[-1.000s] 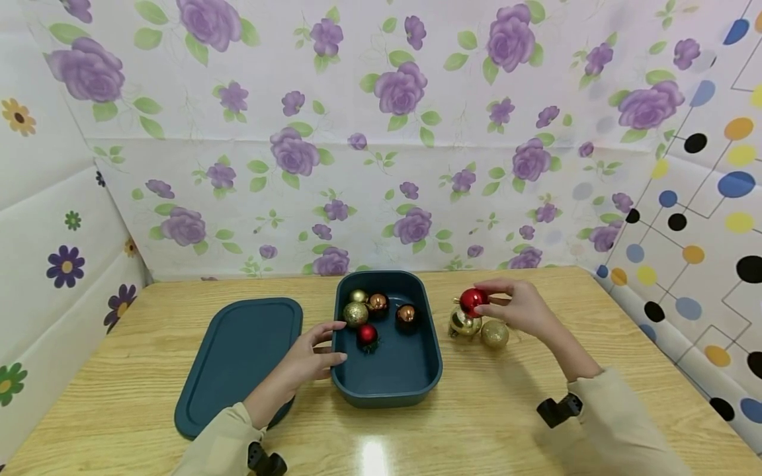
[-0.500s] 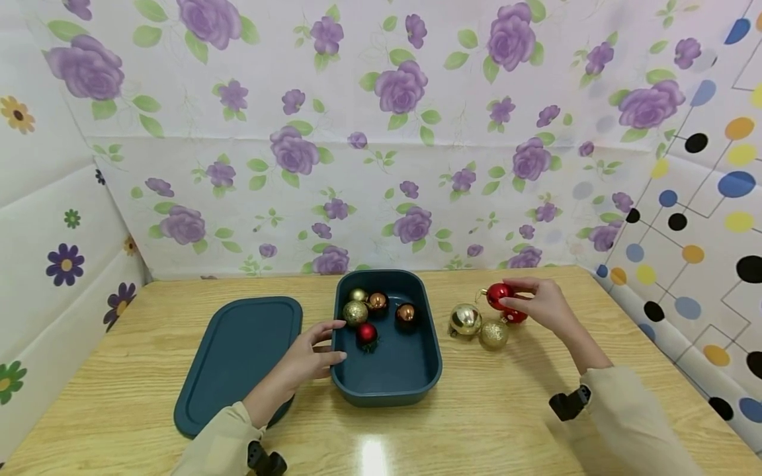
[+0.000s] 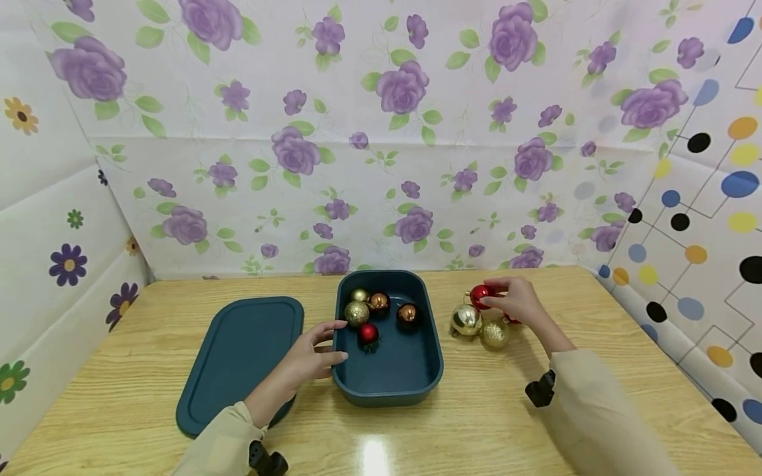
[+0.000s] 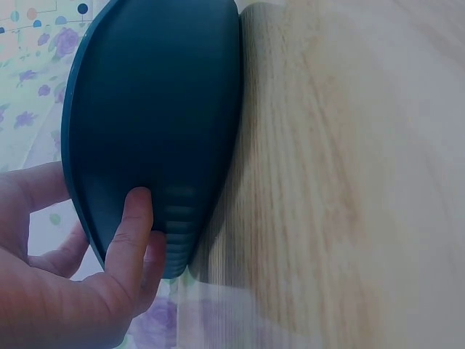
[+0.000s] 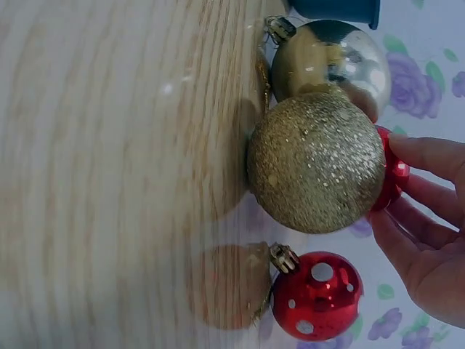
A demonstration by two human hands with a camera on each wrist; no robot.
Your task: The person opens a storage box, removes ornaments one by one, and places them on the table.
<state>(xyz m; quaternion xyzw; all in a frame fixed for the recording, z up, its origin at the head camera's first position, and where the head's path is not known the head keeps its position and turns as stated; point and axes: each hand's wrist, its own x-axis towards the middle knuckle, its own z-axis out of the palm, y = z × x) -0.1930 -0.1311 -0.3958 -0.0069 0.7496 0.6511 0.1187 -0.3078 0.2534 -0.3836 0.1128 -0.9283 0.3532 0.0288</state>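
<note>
My right hand (image 3: 518,304) pinches a shiny red Christmas bauble (image 3: 479,296) between thumb and fingers, just behind a smooth gold bauble (image 3: 466,320). Beside that lies a glittery gold bauble (image 5: 316,163), which partly covers the held one in the right wrist view. A second red bauble with white dots (image 5: 317,297) lies near the hand, mostly covered by it in the head view. My left hand (image 3: 309,354) holds the left wall of a dark teal box (image 3: 387,398), with fingertips over the rim and other fingers against the outer side (image 4: 163,138).
Inside the box sit a red bauble (image 3: 368,332), two gold ones, including a glittery one (image 3: 356,314), and two copper-brown ones, one (image 3: 408,314) standing apart. A flat teal lid (image 3: 244,357) lies left of the box on the wooden table (image 3: 476,423). Floral cloth (image 3: 357,198) hangs behind.
My right hand, with the red bauble, moved right, uncovering another red bauble, then came back left toward the smooth gold bauble. My left hand and the box stayed put.
</note>
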